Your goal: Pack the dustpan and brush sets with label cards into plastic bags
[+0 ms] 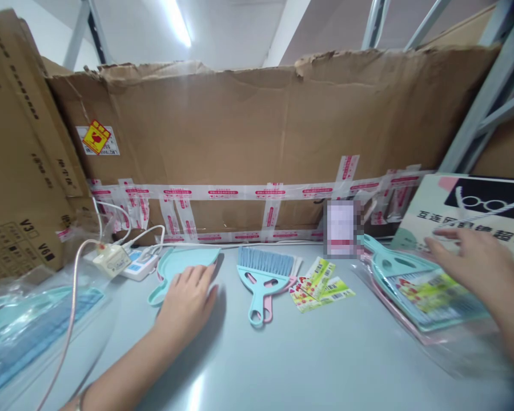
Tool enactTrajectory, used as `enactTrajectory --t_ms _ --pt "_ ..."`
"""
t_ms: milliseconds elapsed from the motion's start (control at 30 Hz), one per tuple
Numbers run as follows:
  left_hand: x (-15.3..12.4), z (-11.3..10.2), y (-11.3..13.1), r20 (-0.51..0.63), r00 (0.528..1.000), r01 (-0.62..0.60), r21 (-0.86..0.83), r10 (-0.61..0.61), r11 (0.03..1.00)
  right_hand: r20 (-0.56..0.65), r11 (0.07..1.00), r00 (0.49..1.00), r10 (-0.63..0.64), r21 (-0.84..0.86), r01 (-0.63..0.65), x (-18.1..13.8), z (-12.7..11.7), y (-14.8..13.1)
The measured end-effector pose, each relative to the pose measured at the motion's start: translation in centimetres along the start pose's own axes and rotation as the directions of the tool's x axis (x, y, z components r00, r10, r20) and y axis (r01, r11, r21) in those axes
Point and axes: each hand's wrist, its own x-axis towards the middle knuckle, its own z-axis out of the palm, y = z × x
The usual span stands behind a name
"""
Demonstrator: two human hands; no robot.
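Dustpan of pale turquoise plastic (177,261) lies on the smooth grey-blue bench (257,371), partly hidden by the person's left hand (188,295). That hand is palm down, fingers loosely extended over the pan and thumb held apart, gripping nothing visible; whether the fingertips touch it I cannot tell. Just right of it, a turquoise hand brush with blue bristles (260,278) overlaps a pink-handled brush (268,307), with yellow-green printed cards (321,282) beside them. The right hand (471,257), open and visibly holding nothing, is over clear-bagged turquoise and pink dustpan sets (394,260).
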Motion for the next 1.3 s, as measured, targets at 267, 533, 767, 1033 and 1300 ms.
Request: enactTrajectory --t_ms 267,533,767,1033,1300 --pt "1.4 0.2 -2.1 0.065 0.991 0.093 0.263 -0.113 0.96 -0.115 0.946 0.989 -0.096 0.297 0.126 -1.7 -2.9 -7.7" --pt "0.6 -2.2 -1.9 -0.264 0.904 -0.267 0.263 0.335 0.927 -0.018 0.643 0.993 0.116 0.763 -0.061 -3.9 -4.9 -13.0" --pt "-0.2 -4.1 0.3 -0.471 0.484 -0.749 0.213 0.737 0.628 0.646 0.218 0.704 -0.296 0.763 -0.609 -6.4 -6.1 -17.1" --pt "-0.9 -1.9 0.6 -0.531 0.796 -0.502 -0.31 0.291 0.807 0.763 0.086 0.347 -0.545 0.463 -0.882 -9.7 -6.6 -20.4" --pt "0.0 -2.2 1.7 0.352 0.88 0.386 -0.921 -0.32 0.049 0.663 0.057 0.532 -0.527 0.652 -0.756 -11.9 -5.7 -22.3"
